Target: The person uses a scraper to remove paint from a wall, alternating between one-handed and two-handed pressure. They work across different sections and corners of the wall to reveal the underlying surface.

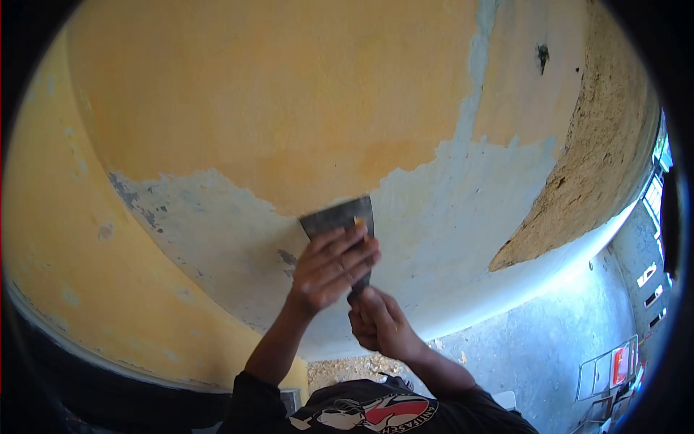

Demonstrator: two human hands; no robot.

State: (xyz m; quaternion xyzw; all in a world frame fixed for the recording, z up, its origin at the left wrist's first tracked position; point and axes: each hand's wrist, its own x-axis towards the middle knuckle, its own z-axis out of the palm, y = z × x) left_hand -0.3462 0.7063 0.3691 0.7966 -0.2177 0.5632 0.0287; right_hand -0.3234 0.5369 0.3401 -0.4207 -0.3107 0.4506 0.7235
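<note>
A wide metal paint scraper (338,215) is held up with its blade edge at the yellow paint on the wall (289,108). My right hand (383,323) is closed round the lower end of its handle. Higher up, my left hand (334,266) lies across the lower blade and neck, fingers slightly blurred and its thumb hidden. Just below the ragged paint edge, the bared pale grey surface (434,224) spreads to both sides of the tool. A dark chipped patch (287,257) shows beside my left hand.
At the right, a rough brown patch (571,195) of exposed wall runs downward. Paint flakes (340,369) litter the floor (506,354) at the wall's foot. A metal frame with a red item (620,365) stands at lower right. A yellow wall section (144,289) curves along the left.
</note>
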